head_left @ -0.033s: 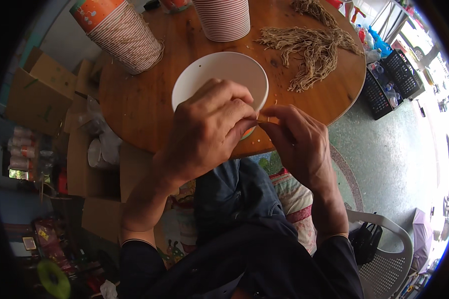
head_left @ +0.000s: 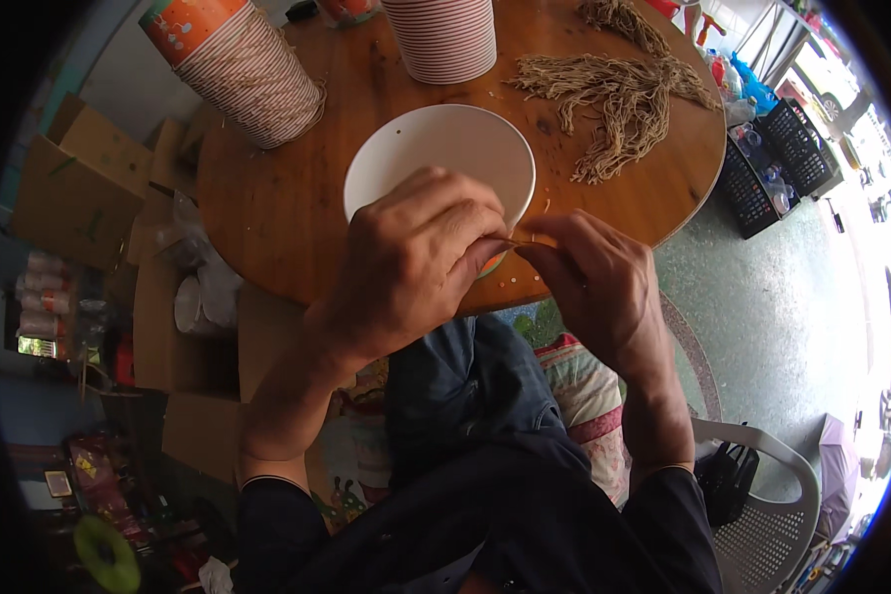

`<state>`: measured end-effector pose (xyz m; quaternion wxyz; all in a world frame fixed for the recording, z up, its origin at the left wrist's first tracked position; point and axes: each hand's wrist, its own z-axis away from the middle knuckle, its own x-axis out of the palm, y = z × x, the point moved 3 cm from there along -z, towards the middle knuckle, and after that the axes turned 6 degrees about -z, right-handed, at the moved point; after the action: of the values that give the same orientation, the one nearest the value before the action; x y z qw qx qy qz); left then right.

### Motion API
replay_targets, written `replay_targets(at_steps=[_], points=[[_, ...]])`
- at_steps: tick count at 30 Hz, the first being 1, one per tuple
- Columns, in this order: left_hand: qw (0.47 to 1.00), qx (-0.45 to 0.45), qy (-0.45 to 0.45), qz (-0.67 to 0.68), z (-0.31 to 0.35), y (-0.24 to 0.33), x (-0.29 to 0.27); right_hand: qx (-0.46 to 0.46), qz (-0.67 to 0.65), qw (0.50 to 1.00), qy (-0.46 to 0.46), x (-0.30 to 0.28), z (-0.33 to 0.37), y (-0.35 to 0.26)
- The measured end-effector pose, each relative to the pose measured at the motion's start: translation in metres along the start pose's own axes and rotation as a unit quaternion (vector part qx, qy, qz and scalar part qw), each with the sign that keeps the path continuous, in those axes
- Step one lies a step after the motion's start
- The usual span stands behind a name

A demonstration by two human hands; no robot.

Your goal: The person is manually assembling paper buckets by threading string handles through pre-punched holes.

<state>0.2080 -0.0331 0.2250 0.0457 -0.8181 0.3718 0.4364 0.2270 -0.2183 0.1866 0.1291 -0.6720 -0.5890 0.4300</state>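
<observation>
A paper bucket (head_left: 445,148), white inside with an orange and green outside, stands at the near edge of the round wooden table. A small dark hole shows in its far left wall. My left hand (head_left: 416,247) is closed over the bucket's near rim, its thumb and fingertips pinching a thin tan string (head_left: 513,242). Close by on the right, my right hand (head_left: 594,272) pinches the same string between thumb and forefinger. The string's ends are hidden by my fingers. Farther back to the right lies a bundle of loose tan strings (head_left: 629,104).
Behind the bucket stands a stack of paper buckets (head_left: 444,45). A tilted stack hung with strings (head_left: 252,84) is at the back left. Cardboard boxes (head_left: 89,188) lie left of the table (head_left: 257,228); a black crate (head_left: 777,163) and a grey chair (head_left: 777,495) are right.
My right hand has moved slightly to the right, and a little more string shows between my fingertips. The bucket has shifted very slightly right.
</observation>
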Motion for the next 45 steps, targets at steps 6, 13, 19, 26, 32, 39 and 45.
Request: replay_targets(at_steps=[6, 13, 19, 26, 32, 39, 45], points=[[0.999, -0.02, -0.023, 0.013, 0.013, -0.002, 0.002, -0.046, -0.048, 0.997, -0.035, -0.03, -0.029, -0.002], [0.997, -0.06, -0.04, 0.039, 0.011, 0.0, -0.002, -0.083, -0.049, 0.994, 0.044, -0.042, -0.052, -0.011], [0.993, -0.036, -0.113, -0.007, 0.019, -0.023, -0.02, 0.024, -0.123, 0.985, -0.117, -0.05, -0.053, -0.006], [0.969, -0.061, -0.203, 0.127, 0.031, -0.082, -0.068, 0.029, -0.54, 0.833, -0.116, -0.077, -0.022, 0.039], [0.987, 0.0, 0.042, -0.154, 0.023, -0.05, -0.066, -0.026, -0.709, 0.7, -0.076, -0.057, -0.015, 0.067], [0.992, 0.011, 0.081, -0.093, 0.027, 0.023, 0.039, -0.057, -0.625, 0.777, -0.042, -0.04, -0.024, 0.057], [0.979, -0.065, 0.078, -0.174, 0.022, -0.011, 0.039, -0.049, -0.62, 0.781, 0.054, -0.05, -0.018, 0.05]])
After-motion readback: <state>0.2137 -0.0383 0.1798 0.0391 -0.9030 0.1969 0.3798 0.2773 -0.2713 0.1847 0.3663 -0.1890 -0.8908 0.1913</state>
